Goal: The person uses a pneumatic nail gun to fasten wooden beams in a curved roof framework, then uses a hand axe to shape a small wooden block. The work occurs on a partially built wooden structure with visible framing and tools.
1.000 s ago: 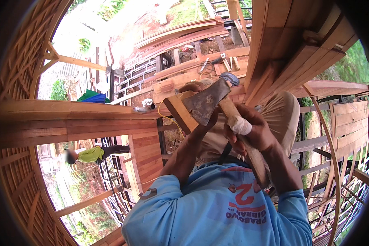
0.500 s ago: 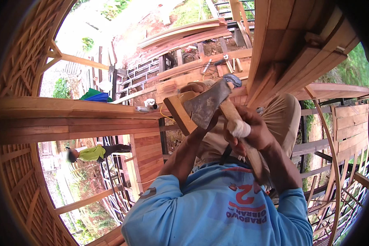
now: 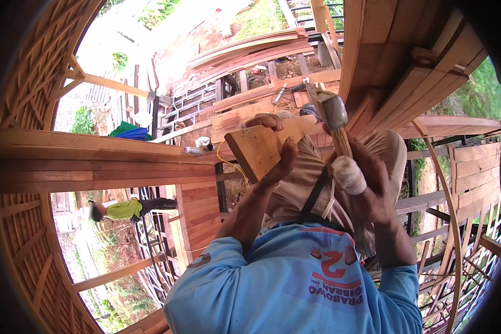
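My left hand (image 3: 285,159) grips a short, light-brown wooden block (image 3: 255,149), fingers over its far edge and thumb on the near side. The block narrows to a point toward the right. In my right hand (image 3: 375,183) is a hatchet (image 3: 334,113), held by its wooden handle just below the head. White wrapping (image 3: 348,175) is wound round the handle by my fist. The hatchet head is raised to the right of the block, apart from it, with its blunt end toward me. Both hands are above my lap, over tan trousers (image 3: 393,158).
Wooden beams (image 3: 106,172) run along my left, and large timbers (image 3: 395,61) rise at the upper right. Stacked planks (image 3: 250,47) lie beyond, over metal framing. A person in a yellow-green top (image 3: 123,209) is lower down at the left. A blue tarp (image 3: 133,133) lies at the far left.
The hatchet has lifted away from the block, up and to the right, and its head has turned. The block, earlier partly covered by the blade, now shows fully; my left hand has barely moved.
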A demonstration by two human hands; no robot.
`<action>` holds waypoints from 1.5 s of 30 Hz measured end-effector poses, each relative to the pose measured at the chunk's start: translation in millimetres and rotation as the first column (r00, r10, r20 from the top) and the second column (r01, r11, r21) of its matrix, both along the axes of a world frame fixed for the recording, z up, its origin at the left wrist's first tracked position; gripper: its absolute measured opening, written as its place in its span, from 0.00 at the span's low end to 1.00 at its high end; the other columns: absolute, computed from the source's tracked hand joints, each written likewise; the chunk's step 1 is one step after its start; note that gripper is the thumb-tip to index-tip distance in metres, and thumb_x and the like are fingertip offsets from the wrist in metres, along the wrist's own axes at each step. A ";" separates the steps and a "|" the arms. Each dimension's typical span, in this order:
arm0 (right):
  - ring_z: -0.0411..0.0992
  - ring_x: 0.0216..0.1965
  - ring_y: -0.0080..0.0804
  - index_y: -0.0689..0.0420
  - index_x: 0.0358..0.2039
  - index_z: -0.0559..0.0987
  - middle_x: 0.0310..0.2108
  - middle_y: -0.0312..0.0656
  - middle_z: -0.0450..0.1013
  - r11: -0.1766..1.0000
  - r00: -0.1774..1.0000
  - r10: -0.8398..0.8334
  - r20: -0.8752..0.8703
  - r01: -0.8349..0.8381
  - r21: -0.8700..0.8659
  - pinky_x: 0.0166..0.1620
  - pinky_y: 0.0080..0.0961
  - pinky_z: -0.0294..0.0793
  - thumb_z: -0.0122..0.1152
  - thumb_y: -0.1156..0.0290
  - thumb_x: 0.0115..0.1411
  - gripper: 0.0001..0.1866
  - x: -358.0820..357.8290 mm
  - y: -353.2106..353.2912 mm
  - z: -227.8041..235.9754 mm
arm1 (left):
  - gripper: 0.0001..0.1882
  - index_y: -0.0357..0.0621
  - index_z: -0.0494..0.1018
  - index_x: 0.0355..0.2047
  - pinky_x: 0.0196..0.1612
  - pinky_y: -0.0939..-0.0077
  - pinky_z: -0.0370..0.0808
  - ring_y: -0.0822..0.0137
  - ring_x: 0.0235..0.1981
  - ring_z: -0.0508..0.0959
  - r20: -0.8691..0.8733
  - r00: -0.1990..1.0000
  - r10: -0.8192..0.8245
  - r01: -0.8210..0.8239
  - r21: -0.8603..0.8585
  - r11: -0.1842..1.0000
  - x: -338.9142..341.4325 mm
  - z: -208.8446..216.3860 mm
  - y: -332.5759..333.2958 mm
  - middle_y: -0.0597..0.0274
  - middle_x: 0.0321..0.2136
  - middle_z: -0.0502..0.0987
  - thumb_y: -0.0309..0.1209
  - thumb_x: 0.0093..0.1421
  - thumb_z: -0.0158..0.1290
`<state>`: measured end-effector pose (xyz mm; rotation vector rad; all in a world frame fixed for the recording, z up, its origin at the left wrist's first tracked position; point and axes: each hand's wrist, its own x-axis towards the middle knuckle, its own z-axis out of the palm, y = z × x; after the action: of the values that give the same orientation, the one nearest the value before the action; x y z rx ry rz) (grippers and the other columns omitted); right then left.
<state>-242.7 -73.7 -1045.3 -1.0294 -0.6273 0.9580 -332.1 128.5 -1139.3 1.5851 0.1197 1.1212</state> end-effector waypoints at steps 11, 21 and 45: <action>0.81 0.39 0.46 0.59 0.64 0.71 0.43 0.52 0.79 0.991 0.416 -0.089 0.905 0.128 0.039 0.39 0.34 0.81 0.78 0.67 0.47 0.42 44.3 14.5 44.5 | 0.26 0.44 0.61 0.48 0.53 0.71 0.69 0.69 0.43 0.68 -0.084 0.989 -0.118 0.113 -0.067 0.991 -8.2 7.1 -2.5 0.62 0.40 0.66 0.26 0.54 0.64; 0.81 0.34 0.40 0.55 0.63 0.73 0.38 0.45 0.78 0.993 0.214 -0.111 0.971 0.062 0.100 0.34 0.33 0.82 0.75 0.70 0.48 0.39 52.9 13.1 64.5 | 0.26 0.44 0.61 0.48 0.53 0.70 0.69 0.69 0.43 0.68 -0.075 0.994 -0.082 0.078 -0.053 0.996 -12.7 6.3 -1.9 0.62 0.40 0.66 0.24 0.54 0.63; 0.78 0.34 0.43 0.53 0.51 0.73 0.32 0.42 0.76 0.954 0.262 -0.127 0.957 0.297 0.045 0.37 0.35 0.77 0.68 0.73 0.47 0.28 -2.0 6.3 -6.1 | 0.25 0.45 0.61 0.49 0.54 0.69 0.67 0.69 0.43 0.67 0.051 0.996 -0.080 0.080 0.006 0.997 18.1 7.0 -20.0 0.62 0.40 0.66 0.19 0.54 0.60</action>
<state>-244.7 -67.5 -1051.4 -1.7862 -1.3915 -0.0216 -314.0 108.5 -1132.3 1.5500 0.0203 1.0986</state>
